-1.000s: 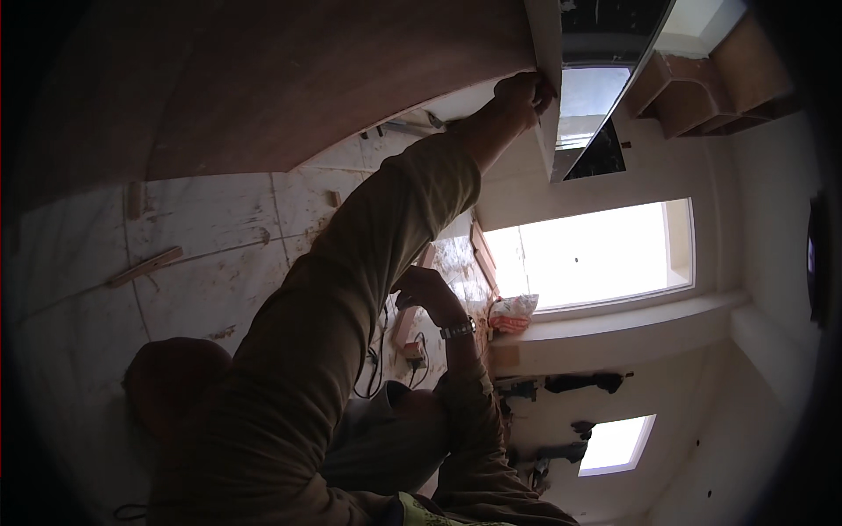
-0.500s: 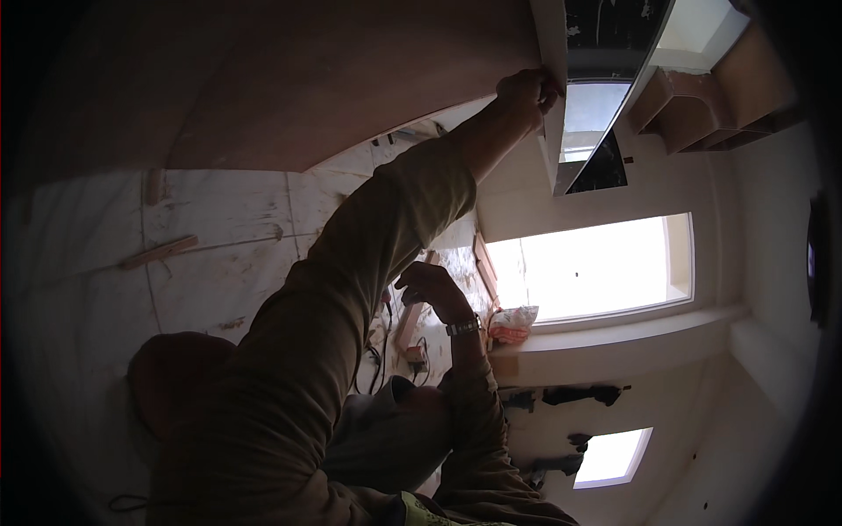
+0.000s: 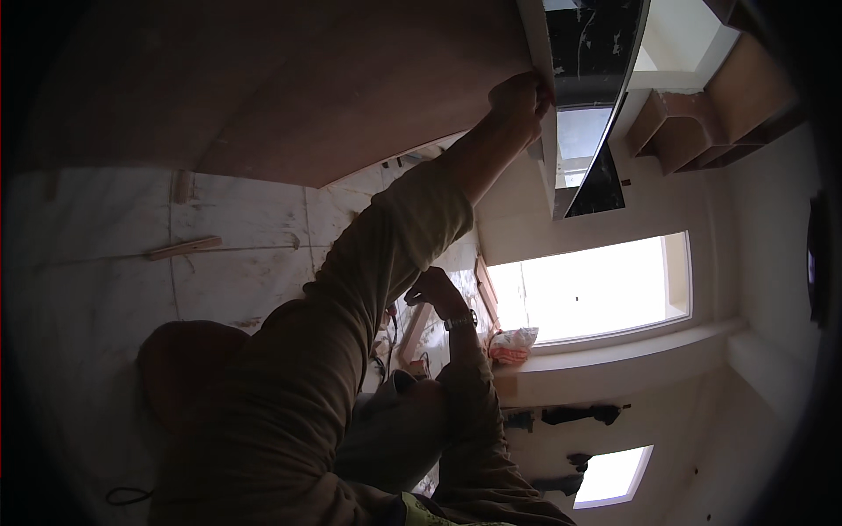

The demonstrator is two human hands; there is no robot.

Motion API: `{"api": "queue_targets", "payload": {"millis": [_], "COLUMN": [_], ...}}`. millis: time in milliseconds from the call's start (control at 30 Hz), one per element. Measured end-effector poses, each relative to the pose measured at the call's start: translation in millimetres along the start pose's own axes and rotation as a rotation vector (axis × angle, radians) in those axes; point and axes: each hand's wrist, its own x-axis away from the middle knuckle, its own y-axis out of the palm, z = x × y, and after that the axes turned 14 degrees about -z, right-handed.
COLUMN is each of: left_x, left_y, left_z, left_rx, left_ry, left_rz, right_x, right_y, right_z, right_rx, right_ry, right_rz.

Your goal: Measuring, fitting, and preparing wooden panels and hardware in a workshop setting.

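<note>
My left hand reaches up, its fingers curled on the pale edge strip between a large brown board and a glossy dark, reflective panel. Lower down, my right hand, with a watch at the wrist, hangs with loosely bent fingers and nothing visible in them. A black cable and a length of timber lie below that hand, partly hidden by my left sleeve.
Wood offcuts and debris lie on white floor tiles. Around me are wooden box shelves, a bright opening with a white-and-red sack beside it, and dark clothes hanging on a wall.
The surroundings have shifted slightly down and right in the view, and more of the shelves shows. My left hand stays on the edge; my right hand has changed little.
</note>
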Motion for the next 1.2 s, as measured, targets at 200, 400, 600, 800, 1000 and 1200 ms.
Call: {"api": "queue_targets", "payload": {"millis": [200,400,600,800,1000,1200], "left_x": [18.4,29.8,-4.0,-48.0,-78.9,-92.5], "left_y": [6.7,-12.9,-51.2,-63.9,-61.4,-74.9], "left_z": [15.9,-1.3,-42.7,-60.6,-74.6,-82.2], "left_rx": [-0.071,-0.091,-0.182,-0.261,-0.166,-0.08], "left_ry": [0.077,0.079,-0.096,-0.155,-0.229,-0.21], "left_rz": [-0.071,-0.112,-0.007,0.004,0.029,0.037], "right_x": [-7.8,-12.0,-3.6,-6.0,3.5,-1.3], "right_y": [-1.1,-3.0,-9.0,-2.9,-18.7,-22.9], "right_z": [6.2,15.8,21.4,24.9,43.5,55.9], "right_rx": [-0.023,-0.023,-0.016,0.041,-0.031,-0.05], "right_ry": [0.058,0.044,0.018,0.038,0.072,0.092], "right_rz": [0.035,-0.013,-0.048,-0.087,-0.027,-0.046]}}
